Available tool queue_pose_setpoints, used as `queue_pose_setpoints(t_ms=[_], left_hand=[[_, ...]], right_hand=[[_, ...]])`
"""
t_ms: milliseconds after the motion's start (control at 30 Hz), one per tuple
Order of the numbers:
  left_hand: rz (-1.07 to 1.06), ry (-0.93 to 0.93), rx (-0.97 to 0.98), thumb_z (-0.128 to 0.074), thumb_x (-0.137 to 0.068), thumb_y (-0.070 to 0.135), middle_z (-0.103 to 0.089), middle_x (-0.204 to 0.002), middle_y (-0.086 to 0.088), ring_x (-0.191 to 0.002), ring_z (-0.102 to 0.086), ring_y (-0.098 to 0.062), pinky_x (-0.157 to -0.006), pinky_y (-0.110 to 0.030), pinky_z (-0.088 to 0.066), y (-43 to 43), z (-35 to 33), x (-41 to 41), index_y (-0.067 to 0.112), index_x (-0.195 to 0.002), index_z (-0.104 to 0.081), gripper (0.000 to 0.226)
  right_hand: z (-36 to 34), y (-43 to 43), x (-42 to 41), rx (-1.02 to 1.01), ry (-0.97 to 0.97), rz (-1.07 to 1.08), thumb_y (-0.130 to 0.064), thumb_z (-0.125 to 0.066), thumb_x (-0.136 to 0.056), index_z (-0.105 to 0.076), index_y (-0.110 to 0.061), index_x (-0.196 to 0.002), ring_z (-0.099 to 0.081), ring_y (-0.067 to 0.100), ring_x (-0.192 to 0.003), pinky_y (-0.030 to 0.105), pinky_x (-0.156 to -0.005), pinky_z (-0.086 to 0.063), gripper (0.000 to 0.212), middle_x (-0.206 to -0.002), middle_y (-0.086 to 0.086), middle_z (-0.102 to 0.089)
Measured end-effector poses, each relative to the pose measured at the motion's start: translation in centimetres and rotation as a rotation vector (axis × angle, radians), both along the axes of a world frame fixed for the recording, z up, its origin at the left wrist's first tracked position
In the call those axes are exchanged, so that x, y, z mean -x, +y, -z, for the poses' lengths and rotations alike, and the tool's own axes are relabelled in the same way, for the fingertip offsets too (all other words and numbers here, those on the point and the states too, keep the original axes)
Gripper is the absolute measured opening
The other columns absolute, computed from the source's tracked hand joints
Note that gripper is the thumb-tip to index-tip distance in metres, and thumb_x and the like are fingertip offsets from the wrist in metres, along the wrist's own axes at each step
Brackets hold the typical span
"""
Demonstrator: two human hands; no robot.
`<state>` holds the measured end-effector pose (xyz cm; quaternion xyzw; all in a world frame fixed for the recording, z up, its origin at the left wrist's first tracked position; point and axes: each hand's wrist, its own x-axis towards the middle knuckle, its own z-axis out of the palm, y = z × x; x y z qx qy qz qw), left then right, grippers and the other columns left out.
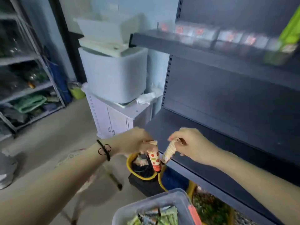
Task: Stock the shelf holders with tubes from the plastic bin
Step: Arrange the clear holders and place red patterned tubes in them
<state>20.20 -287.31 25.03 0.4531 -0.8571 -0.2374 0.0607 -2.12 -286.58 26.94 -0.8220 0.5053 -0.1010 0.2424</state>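
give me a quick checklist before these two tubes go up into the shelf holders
1. Left hand grips the strawberry tube: ok.
2. Right hand pinches the pale tube by its crimped end: ok, though a light hold.
3. Tubes apart from each other: ok.
4. Free slot in the clear holders on the upper shelf: cannot tell, blurred.
5. More tubes left in the plastic bin: ok.

Dim, cool bluish light, flat; no hard shadows. Heavy motion blur throughout: upper shelf holders smear into pale streaks, metal rack at left soft. Wide-angle bending at the edges. Forearms brightest; no glare.
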Motion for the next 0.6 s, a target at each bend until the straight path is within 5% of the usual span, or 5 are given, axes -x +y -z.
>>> queue_pose_setpoints(t_ms=[100, 233, 433, 600], left_hand=[[0.013, 0.040, 0.084, -0.056, -0.090, 0.042, -0.065, -0.065, 0.001, -0.057, -0.055, -0.002, -0.056, -0.011, -0.038, -0.9, -8.6, 0.1, 0.009, -0.072, -0.063, 0.038], [0.034, 0.075, 0.211, -0.059, -0.088, 0.043, -0.060, -0.060, 0.004, -0.053, -0.050, -0.004, -0.053, -0.013, -0.035, -1.6, -18.3, 1.7, 0.006, -0.067, -0.060, 0.042], [0.097, 0.123, 0.332, -0.060, -0.089, 0.038, -0.058, -0.055, 0.007, -0.051, -0.052, -0.003, -0.052, -0.012, -0.036, -3.1, -28.7, 6.0, 0.010, -0.064, -0.059, 0.038], [0.090, 0.093, 0.409, -0.052, -0.093, 0.039, -0.060, -0.062, 0.007, -0.058, -0.051, -0.010, -0.058, -0.014, -0.039, -6.1, -33.8, 10.7, 0.009, -0.073, -0.063, 0.038]], right_hand=[[-8.7, 0.4, 0.7, 0.091, -0.009, -0.002, -0.014, -0.054, -0.093, -0.066, -0.020, -0.099, -0.064, 0.008, -0.055, 0.017, -0.055, -0.047, 0.015, -0.077, -0.011, -0.059], [-18.6, 0.6, 2.2, 0.215, -0.037, 0.050, -0.005, -0.053, -0.089, -0.063, -0.017, -0.082, -0.057, 0.003, -0.045, 0.010, -0.046, -0.037, 0.017, -0.049, -0.014, -0.059], [-29.7, 0.7, 6.3, 0.334, -0.017, 0.156, -0.016, -0.064, -0.088, -0.069, -0.015, -0.092, -0.064, 0.002, -0.051, 0.012, -0.055, -0.046, 0.007, -0.064, -0.003, -0.070], [-35.6, -0.3, 10.0, 0.379, 0.023, 0.191, -0.008, -0.074, -0.079, -0.071, -0.011, -0.099, -0.064, 0.002, -0.054, 0.009, -0.057, -0.049, 0.020, -0.067, 0.000, -0.072]])
